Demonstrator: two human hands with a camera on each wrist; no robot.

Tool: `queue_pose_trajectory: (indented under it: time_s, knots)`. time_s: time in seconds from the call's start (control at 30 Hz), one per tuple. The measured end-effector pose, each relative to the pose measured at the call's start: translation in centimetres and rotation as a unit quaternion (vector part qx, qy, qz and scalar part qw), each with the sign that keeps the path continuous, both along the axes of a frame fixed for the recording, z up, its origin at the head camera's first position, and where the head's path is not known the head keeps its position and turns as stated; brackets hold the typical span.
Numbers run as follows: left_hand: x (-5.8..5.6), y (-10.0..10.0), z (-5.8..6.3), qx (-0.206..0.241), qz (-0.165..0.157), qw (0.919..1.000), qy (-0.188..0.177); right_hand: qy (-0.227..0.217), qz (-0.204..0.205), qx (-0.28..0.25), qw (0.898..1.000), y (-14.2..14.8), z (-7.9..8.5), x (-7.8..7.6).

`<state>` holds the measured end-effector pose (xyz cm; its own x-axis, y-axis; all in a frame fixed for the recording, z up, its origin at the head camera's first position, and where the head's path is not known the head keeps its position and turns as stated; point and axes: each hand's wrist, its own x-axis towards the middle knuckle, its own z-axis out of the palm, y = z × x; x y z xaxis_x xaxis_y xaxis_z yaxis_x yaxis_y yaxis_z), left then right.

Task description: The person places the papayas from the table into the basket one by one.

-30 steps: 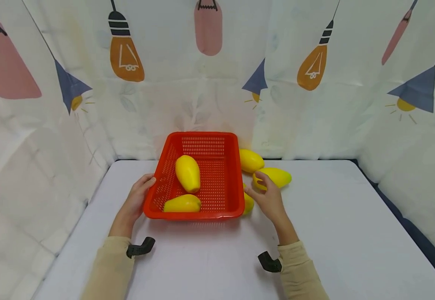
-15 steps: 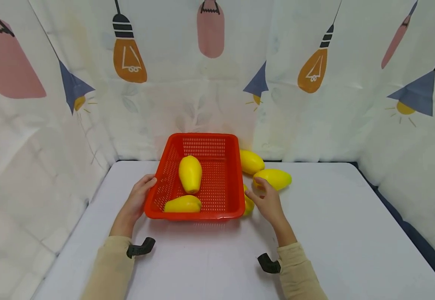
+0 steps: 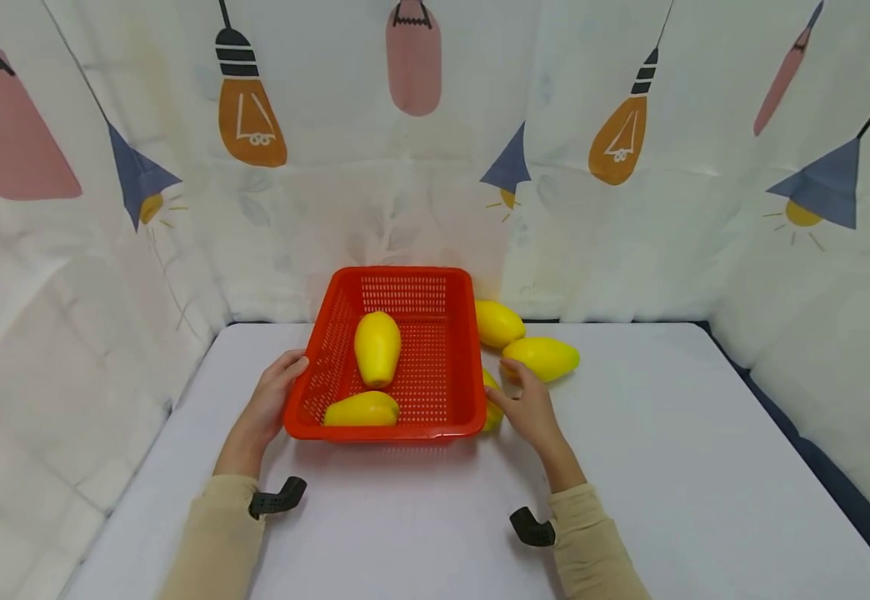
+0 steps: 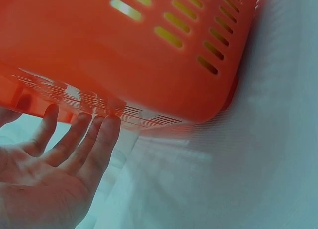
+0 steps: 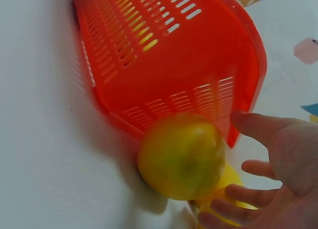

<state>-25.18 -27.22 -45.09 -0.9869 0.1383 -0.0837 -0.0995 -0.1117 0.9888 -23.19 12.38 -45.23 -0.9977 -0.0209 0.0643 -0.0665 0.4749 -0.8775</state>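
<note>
Monitoring the head feed, I locate the red basket point(image 3: 386, 433) on the white table point(image 3: 405, 533), between the two hands. The left hand point(image 3: 261, 410) touches the basket's left side; the left wrist view shows its fingers spread and nearly straight, tips at the wall. The right hand point(image 3: 536, 412) is at the basket's right side, thumb and fingers wide apart; I cannot tell whether its thumb contacts the basket. Inside the basket, a lengthwise fruit point(image 3: 377, 350) lies behind a crosswise fruit point(image 3: 362, 410), both yellow. Outside, to the right: the near fruit point(image 5: 181, 157), just beside the basket wall; the middle fruit point(image 3: 547, 360), next to the right fingertips; the far fruit point(image 3: 498, 323), near the rear corner.
</note>
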Motion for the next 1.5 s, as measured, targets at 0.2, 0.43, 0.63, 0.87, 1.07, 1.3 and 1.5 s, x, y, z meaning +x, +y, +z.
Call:
queue_pose_trajectory:
  time_s: [0.2,0.43,0.63,0.87,1.07,1.3,1.5]
  knots:
    - [0.1,-0.2,-0.3,0.003,-0.001,1.0000,0.004,0.019,0.008,0.007,1.000,-0.6,-0.5,0.0]
    - [0.2,-0.3,-0.4,0.001,0.000,1.0000,-0.002,-0.006,0.007,0.032,0.999,-1.2,-0.9,0.1]
    - [0.1,-0.3,-0.3,-0.006,0.001,1.0000,0.004,-0.009,0.002,0.032,0.999,-1.5,-1.0,0.0]
    - [0.0,-0.1,-0.3,-0.009,0.003,0.9999,-0.005,-0.004,0.006,0.023,1.000,-1.4,-1.2,0.0]
    - [-0.1,-0.2,-0.3,-0.011,0.002,0.9999,0.002,0.012,0.014,0.026,0.999,-1.3,-1.4,-0.1]
    - [-0.2,-0.2,-0.2,-0.011,0.002,0.9999,0.005,-0.028,0.001,0.009,1.000,-1.0,-1.2,-0.1]
    - [-0.2,-0.1,-0.1,-0.012,0.003,0.9999,0.003,-0.016,-0.006,-0.002,1.000,-0.4,-0.8,0.0]
